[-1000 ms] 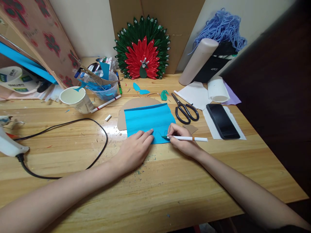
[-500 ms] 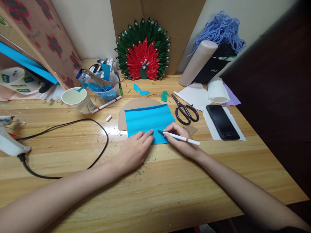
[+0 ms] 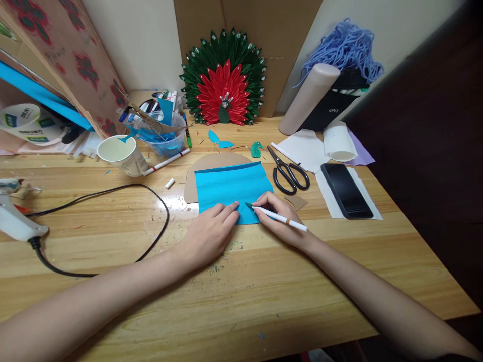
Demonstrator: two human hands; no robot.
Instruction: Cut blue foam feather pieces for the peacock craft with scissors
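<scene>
The left hand (image 3: 211, 232) lies flat, palm down and fingers spread, pressing the near edge of a blue sheet (image 3: 232, 186) that rests on a cardboard piece (image 3: 211, 163) in the middle of a wooden table (image 3: 241, 281). The right hand (image 3: 281, 216) is curled around a white pen (image 3: 279, 217), its green tip touching the sheet just beside the left fingertips. Both forearms reach in from the near edge; scissors (image 3: 289, 173) and a phone (image 3: 345, 190) lie to the right.
</scene>
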